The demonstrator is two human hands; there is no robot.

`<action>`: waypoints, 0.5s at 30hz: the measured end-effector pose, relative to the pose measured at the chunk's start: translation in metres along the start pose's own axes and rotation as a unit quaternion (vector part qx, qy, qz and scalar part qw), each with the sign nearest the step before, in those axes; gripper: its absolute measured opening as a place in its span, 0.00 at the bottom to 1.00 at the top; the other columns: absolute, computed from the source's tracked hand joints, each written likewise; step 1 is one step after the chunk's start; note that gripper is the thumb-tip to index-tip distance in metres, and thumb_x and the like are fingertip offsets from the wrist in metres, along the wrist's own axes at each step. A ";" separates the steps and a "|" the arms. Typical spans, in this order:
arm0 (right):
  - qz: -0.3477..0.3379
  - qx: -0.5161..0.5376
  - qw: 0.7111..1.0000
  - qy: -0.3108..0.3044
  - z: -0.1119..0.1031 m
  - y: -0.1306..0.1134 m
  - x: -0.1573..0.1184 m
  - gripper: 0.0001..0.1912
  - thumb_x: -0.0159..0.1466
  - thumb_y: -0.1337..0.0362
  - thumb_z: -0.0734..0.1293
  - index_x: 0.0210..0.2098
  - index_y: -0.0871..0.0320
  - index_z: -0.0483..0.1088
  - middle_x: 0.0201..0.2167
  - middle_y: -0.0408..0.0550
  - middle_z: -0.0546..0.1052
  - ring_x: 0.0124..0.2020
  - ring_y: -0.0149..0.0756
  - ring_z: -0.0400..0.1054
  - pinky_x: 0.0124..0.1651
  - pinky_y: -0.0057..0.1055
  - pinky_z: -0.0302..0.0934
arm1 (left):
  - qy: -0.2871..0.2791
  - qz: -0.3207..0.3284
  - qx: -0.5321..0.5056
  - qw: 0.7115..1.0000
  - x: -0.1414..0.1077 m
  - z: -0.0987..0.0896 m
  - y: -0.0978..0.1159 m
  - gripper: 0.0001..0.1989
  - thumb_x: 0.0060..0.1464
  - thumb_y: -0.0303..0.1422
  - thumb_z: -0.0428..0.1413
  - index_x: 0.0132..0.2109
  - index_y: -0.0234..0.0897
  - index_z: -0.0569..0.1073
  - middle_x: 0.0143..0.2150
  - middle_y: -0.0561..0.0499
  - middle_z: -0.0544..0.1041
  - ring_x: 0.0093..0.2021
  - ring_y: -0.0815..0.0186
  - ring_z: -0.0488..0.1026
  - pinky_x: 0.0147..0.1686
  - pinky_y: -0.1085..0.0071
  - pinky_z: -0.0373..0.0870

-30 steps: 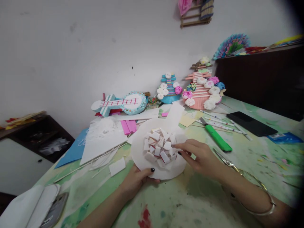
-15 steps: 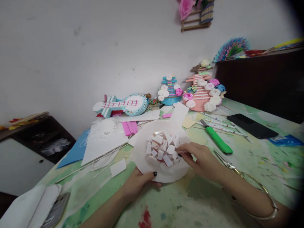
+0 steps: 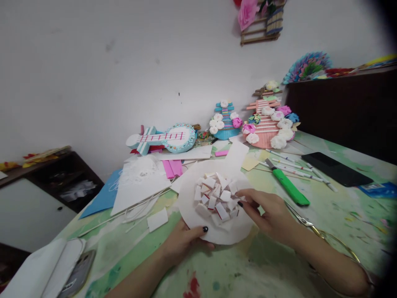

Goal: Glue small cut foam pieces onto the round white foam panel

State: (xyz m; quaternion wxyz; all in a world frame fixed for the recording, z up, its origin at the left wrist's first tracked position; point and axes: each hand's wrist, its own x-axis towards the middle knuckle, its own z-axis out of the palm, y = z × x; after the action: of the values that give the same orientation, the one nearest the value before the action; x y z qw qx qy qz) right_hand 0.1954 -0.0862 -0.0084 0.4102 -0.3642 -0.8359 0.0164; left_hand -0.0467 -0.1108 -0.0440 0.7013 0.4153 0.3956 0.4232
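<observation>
A round white paper disc [image 3: 189, 182] is held just above the painted table, with a heap of small folded white paper pieces [image 3: 214, 194] at its middle. Some pieces show red edges. My left hand [image 3: 186, 242] grips the disc's lower left rim, thumb on top and fingers underneath. At the right side of the heap is my right hand [image 3: 266, 213], its thumb and fingertips pinched together beside the pieces. What they pinch is too small to make out. Beside my right forearm lie open scissors [image 3: 305, 222] with gold handles.
A green utility knife [image 3: 288, 184], several white pens [image 3: 297, 169] and a black phone [image 3: 336, 169] lie to the right. Behind stand flower-decorated paper instruments [image 3: 266, 128]. White sheets [image 3: 142, 176] and thin sticks [image 3: 124, 213] lie left. A grey phone [image 3: 79, 273] is near the left edge.
The whole view has shifted slightly, so everything appears a little further right and lower. My right hand stays pinched at the heap's right side; my left hand keeps its grip on the disc.
</observation>
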 end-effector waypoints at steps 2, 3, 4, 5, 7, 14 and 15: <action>-0.007 -0.003 1.000 0.014 0.000 -0.001 0.001 0.11 0.62 0.70 0.60 0.44 0.57 0.66 0.22 0.42 0.74 0.20 0.28 0.65 0.24 0.25 0.57 | 0.002 -0.002 -0.009 1.000 0.000 0.000 0.000 0.21 0.44 0.28 0.61 0.47 0.30 0.70 0.44 0.38 0.76 0.35 0.59 0.74 0.28 0.65 0.76; -0.010 0.000 1.000 0.015 0.001 -0.001 0.001 0.11 0.62 0.70 0.60 0.44 0.57 0.67 0.23 0.42 0.75 0.20 0.28 0.66 0.24 0.25 0.57 | 0.000 -0.003 -0.013 1.000 0.000 0.000 -0.001 0.20 0.44 0.27 0.61 0.47 0.30 0.70 0.43 0.39 0.76 0.34 0.60 0.75 0.28 0.65 0.76; -0.013 0.006 1.000 0.013 0.001 0.000 0.002 0.11 0.62 0.71 0.59 0.44 0.57 0.67 0.24 0.43 0.76 0.20 0.28 0.66 0.24 0.25 0.58 | -0.003 -0.004 -0.016 1.000 0.000 0.000 -0.001 0.20 0.44 0.27 0.61 0.46 0.31 0.70 0.43 0.39 0.76 0.33 0.60 0.75 0.28 0.65 0.76; -0.014 0.012 1.000 0.009 0.002 0.000 0.002 0.12 0.62 0.71 0.59 0.43 0.56 0.68 0.25 0.43 0.77 0.20 0.28 0.67 0.24 0.25 0.58 | -0.005 -0.006 -0.018 1.000 0.000 0.000 -0.001 0.19 0.44 0.27 0.61 0.46 0.31 0.70 0.43 0.39 0.76 0.33 0.60 0.75 0.28 0.65 0.76; -0.015 0.019 1.000 0.007 0.002 0.002 0.002 0.12 0.62 0.71 0.59 0.44 0.55 0.68 0.27 0.44 0.78 0.21 0.29 0.69 0.25 0.25 0.60 | 0.000 -0.009 -0.027 1.000 0.000 0.000 0.000 0.19 0.44 0.26 0.61 0.46 0.30 0.71 0.42 0.39 0.77 0.33 0.61 0.75 0.28 0.66 0.76; 0.122 -0.014 0.978 0.171 -0.017 0.024 0.005 0.09 0.60 0.64 0.62 0.39 0.52 0.72 0.29 0.47 0.77 0.26 0.35 0.71 0.26 0.31 0.62 | 0.117 0.034 -0.118 0.986 0.008 -0.005 0.012 0.24 0.44 0.21 0.58 0.51 0.34 0.67 0.42 0.45 0.77 0.35 0.64 0.75 0.30 0.69 0.77; 0.165 -0.002 0.965 0.203 -0.023 0.030 0.006 0.09 0.60 0.63 0.63 0.39 0.52 0.73 0.27 0.47 0.76 0.24 0.35 0.70 0.25 0.32 0.62 | 0.128 0.044 -0.130 0.982 0.010 -0.007 0.013 0.26 0.45 0.21 0.58 0.53 0.36 0.65 0.42 0.47 0.77 0.36 0.64 0.76 0.31 0.69 0.77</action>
State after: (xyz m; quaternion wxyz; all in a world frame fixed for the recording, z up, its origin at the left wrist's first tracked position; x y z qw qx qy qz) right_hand 0.2272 -0.0662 0.0011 0.5620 -0.4941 -0.6633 0.0080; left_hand -0.0534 -0.0961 -0.0361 0.6738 0.2803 0.4051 0.5507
